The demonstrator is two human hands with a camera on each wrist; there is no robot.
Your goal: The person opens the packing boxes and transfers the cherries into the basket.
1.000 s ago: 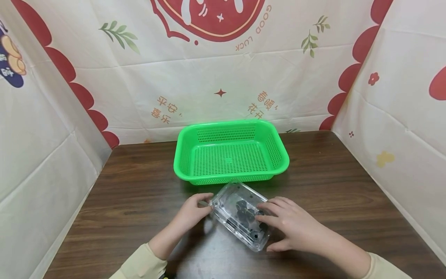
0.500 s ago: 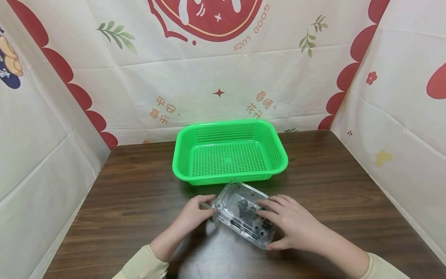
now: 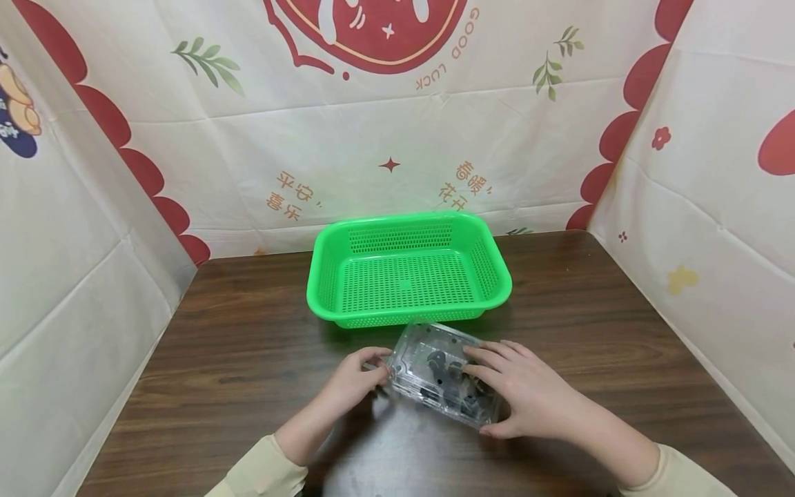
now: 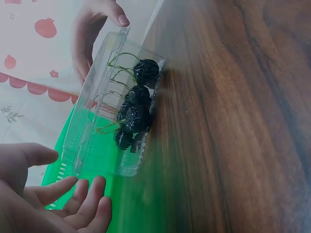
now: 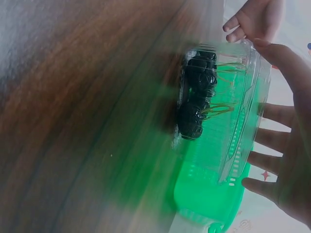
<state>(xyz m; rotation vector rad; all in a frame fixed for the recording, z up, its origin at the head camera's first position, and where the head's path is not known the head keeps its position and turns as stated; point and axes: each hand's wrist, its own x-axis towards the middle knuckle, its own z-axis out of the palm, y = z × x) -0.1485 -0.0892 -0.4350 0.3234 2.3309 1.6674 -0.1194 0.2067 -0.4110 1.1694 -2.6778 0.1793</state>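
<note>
Head view: a clear box (image 3: 413, 357) sits on the table (image 3: 248, 331), near the middle between its left and right edges and closer to the near edge than the basket. Dark fruit (image 4: 136, 116) with thin green stems (image 4: 116, 80) lies low inside it, seen through the plastic in both wrist views. The box is set askew to the table's edges; whether its base rests fully flat I cannot tell

Just beyond it, towards the table's far edge, stands the green basket (image 3: 404, 317), upright, blocking the way straight back. The box's far corner comes right up to the basket's front wall, and whether they touch is unclear. White printed cloth (image 3: 348, 152) rises behind the far edge and along the left and right edges

The box lies between the two hands. The right hand (image 3: 528, 390) is spread wide over its right end, fingers on the lid, thumb at the near rim, hiding part of the fruit from above. The left hand (image 3: 355, 379) is at the left end, thumb and fingers parted and loosely bent, tips at the box's corner; firm contact there cannot be made out. Cream sleeves (image 3: 263, 473) reach in from the near edge
</note>
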